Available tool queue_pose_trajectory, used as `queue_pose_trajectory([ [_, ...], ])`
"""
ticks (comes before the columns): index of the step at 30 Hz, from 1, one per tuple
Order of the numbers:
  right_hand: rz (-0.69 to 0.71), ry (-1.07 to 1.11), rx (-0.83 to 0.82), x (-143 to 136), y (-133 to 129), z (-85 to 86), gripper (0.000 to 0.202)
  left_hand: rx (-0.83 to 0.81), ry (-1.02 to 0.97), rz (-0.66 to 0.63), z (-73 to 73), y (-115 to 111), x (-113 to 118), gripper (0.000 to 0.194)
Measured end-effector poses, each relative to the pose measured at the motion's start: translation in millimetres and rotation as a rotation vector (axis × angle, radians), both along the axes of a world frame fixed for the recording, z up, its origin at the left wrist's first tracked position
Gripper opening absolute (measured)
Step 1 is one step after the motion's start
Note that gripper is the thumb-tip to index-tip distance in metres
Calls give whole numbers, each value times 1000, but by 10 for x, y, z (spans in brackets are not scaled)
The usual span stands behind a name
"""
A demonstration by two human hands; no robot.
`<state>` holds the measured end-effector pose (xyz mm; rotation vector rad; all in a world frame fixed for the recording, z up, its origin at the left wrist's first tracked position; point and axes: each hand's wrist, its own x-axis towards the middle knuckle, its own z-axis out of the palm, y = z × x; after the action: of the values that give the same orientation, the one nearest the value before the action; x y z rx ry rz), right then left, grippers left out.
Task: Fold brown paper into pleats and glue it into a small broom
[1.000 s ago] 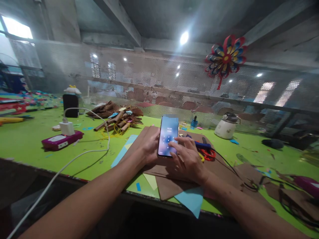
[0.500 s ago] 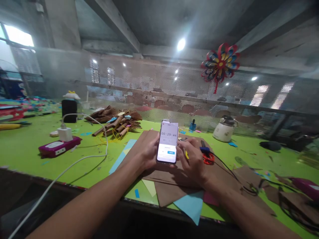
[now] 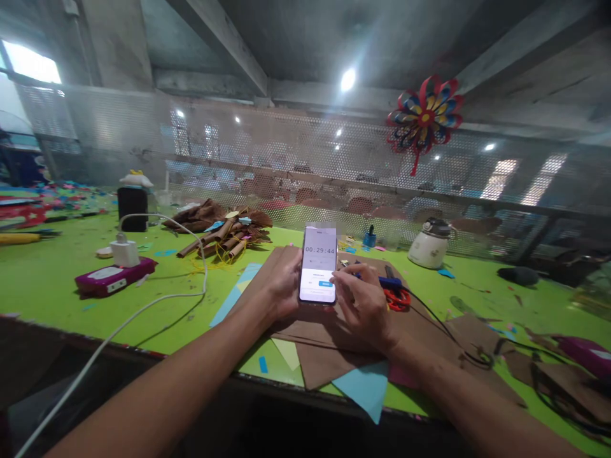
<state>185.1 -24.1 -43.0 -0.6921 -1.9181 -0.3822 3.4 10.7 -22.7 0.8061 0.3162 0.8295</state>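
Note:
A smartphone is held upright, its lit screen showing 00:29:44 above a white pop-up with a blue button. My left hand wraps around the phone's left side and supports it from behind. At the right edge of the screen, by the blue button, is a fingertip of my right hand; its fingers are bent but apart and hold nothing. Beneath both hands lie brown paper sheets on the green table. Red-handled scissors rest on the brown paper, just right of my right hand.
Rolled brown paper pieces with yellow string lie behind on the left. A purple power strip carries a white charger and cable. At the back right stands a white flask. A blue paper piece overhangs the front edge.
The phone has shifted slightly up and left in view, with my left hand on it. My right fingertip has come to the screen's right edge. The displayed time is the same.

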Motion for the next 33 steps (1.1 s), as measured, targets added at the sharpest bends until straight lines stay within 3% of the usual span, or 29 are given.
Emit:
queue_pose_trajectory([
  [10, 33, -145, 47, -3, -58, 34, 35, 10, -34, 41, -8, 42, 1, 55],
  [21, -7, -36, 33, -24, -35, 16, 23, 17, 4, -21, -20, 38, -18, 59],
  [26, -53, -8, 2, -8, -9, 15, 20, 23, 49, 9, -27, 23, -23, 59],
  [33, -48, 75, -19, 19, 27, 75, 17, 44, 8, -129, -50, 31, -26, 60],
])
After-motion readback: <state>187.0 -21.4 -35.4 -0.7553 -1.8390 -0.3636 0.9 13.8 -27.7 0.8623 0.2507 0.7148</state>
